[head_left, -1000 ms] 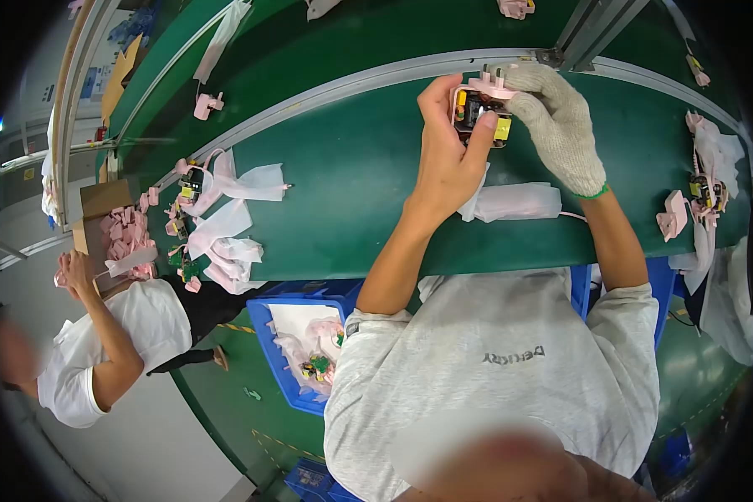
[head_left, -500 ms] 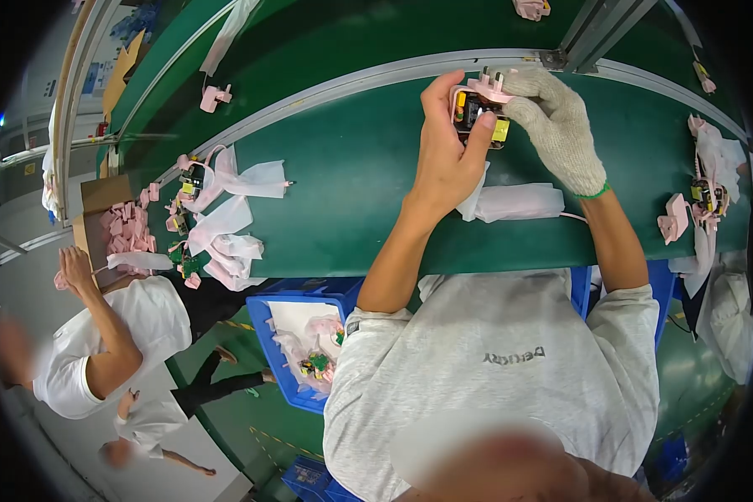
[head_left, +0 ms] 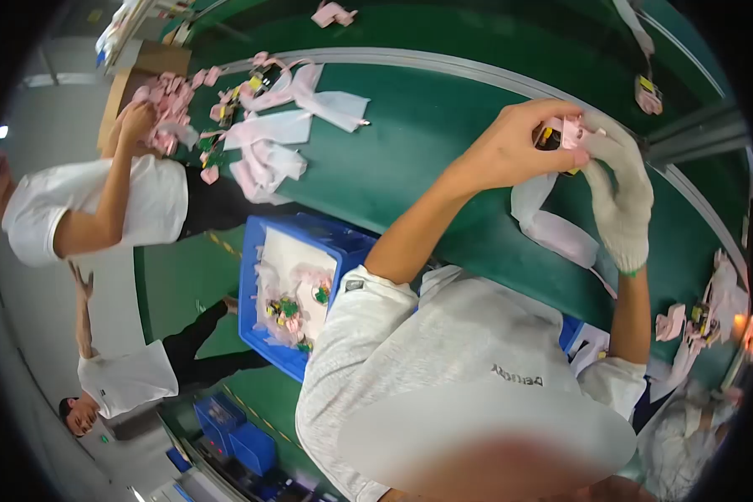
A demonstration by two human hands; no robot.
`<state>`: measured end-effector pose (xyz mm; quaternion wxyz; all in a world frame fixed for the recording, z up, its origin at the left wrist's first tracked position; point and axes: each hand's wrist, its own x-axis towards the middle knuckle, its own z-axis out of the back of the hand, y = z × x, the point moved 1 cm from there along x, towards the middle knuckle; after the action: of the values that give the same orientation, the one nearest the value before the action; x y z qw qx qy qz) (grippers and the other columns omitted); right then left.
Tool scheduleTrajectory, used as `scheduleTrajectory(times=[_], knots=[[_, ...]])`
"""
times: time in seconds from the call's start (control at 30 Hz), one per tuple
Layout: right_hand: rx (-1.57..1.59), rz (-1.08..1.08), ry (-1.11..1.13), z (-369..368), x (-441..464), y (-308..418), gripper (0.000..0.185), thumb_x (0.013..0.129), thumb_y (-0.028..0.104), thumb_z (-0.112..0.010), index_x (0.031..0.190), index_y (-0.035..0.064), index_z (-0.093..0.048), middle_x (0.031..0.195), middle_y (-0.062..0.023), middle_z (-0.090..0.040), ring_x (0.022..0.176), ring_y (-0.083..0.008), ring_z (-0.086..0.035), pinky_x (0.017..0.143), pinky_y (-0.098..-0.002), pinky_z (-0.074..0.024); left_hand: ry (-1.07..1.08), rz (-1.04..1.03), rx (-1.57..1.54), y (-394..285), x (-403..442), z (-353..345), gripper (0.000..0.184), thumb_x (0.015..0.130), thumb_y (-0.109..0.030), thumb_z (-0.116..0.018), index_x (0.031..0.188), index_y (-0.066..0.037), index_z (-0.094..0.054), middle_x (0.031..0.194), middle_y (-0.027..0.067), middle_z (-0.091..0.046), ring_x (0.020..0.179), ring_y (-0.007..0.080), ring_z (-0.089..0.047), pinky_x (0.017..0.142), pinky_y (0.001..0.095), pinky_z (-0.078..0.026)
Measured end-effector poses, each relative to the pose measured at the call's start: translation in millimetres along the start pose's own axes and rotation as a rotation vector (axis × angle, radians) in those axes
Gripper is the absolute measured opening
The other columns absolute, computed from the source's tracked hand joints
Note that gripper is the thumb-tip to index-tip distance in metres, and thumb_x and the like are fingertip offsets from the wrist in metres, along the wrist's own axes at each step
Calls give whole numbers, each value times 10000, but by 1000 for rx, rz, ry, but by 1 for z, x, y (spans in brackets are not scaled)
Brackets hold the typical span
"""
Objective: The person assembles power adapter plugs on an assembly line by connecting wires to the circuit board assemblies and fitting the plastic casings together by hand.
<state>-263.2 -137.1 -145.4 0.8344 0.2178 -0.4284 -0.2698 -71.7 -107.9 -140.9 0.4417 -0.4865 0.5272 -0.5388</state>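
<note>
My bare left hand (head_left: 510,149) is closed round a pink plug adapter (head_left: 571,132) over the green bench, its thumb and fingers on either side. Black and yellow electronic parts show in the adapter's uncovered inside, though the fingers hide much of it. Against the other side of the adapter, my right hand (head_left: 621,188), in a whitish knitted glove, has its fingers bent round the pink edge. Below the hands a pink cable in a translucent white sleeve (head_left: 560,237) lies on the bench, its upper end running up towards the adapter.
Sleeved cables (head_left: 268,138) with boards lie on the bench at left, beside a carton of pink housings (head_left: 169,96). A blue bin (head_left: 247,314) holds more assemblies. Pink parts (head_left: 671,322) are at right. A co-worker (head_left: 100,205) works at left; another person (head_left: 134,372) is farther off.
My view has turned, shifting the bench and bins in the picture. The adapter has been tilted in my hands, so its pins and board show less. Both hands stay on it.
</note>
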Motion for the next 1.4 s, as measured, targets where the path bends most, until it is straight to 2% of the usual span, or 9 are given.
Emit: scheduleTrajectory(times=[0.13,0.23,0.47,0.63,0.77,0.97,1.13,1.27,1.4], knots=[[94,-370,74,4,-18,30,439,838,116,-709,1237,-2,-570,1297,-148,-594,1176,-309,-573,1011,-365,-449,70,-47,203,7,-19,45,607,804,-140,-797,1332,7,-536,1152,101,-622,990,153,-594,883,298,-512],[-339,-24,378,-11,-48,26,542,768,181,-759,1245,12,-566,1267,-159,-588,1144,-347,-566,989,-393,-458,-40,55,74,18,-45,78,623,790,-120,-804,1344,-5,-544,1197,98,-616,1047,163,-600,909,307,-517],[-585,-131,592,-37,-65,-5,424,740,113,-728,1142,45,-608,1116,-119,-615,1031,-326,-586,865,-378,-493,-51,305,143,39,-91,103,628,784,-91,-801,1348,-13,-535,1221,94,-604,1129,188,-590,987,327,-488],[-590,-52,511,-34,-32,-15,373,735,71,-707,1098,69,-620,1096,-93,-622,1028,-304,-596,859,-383,-503,-5,395,165,34,-97,99,592,777,-78,-804,1305,-9,-546,1218,92,-606,1137,194,-587,990,341,-490],[-517,16,365,-35,14,-32,389,728,35,-692,1109,80,-632,1117,-92,-628,1037,-303,-598,871,-387,-511,-114,251,311,38,-90,104,549,766,-75,-819,1246,-7,-561,1201,87,-610,1128,185,-594,975,345,-500],[-600,395,-195,4,123,-79,401,787,-33,-627,1174,71,-623,1117,-122,-656,1034,-337,-611,907,-406,-510,-243,-60,249,-16,-8,111,546,722,-121,-861,1171,11,-581,1043,80,-657,942,141,-633,850,296,-527],[-971,118,-134,15,136,-68,463,823,73,-665,1276,77,-572,1271,-142,-589,1227,-341,-530,1007,-422,-450,-361,-215,93,17,130,85,559,696,-132,-877,1128,41,-567,1011,98,-650,899,148,-631,797,287,-527],[-687,102,91,-23,37,-56,520,767,82,-715,1267,79,-571,1356,-147,-523,1266,-376,-489,1081,-452,-391,-454,-63,-98,104,193,77,542,713,-109,-863,1116,56,-539,1015,116,-642,910,169,-645,777,285,-554],[-530,-111,145,-21,-28,-46,490,764,67,-714,1237,81,-585,1324,-137,-541,1264,-360,-493,1065,-435,-416,-525,147,-190,113,203,48,621,761,-139,-839,1221,71,-478,1069,147,-639,952,197,-670,785,268,-585]])
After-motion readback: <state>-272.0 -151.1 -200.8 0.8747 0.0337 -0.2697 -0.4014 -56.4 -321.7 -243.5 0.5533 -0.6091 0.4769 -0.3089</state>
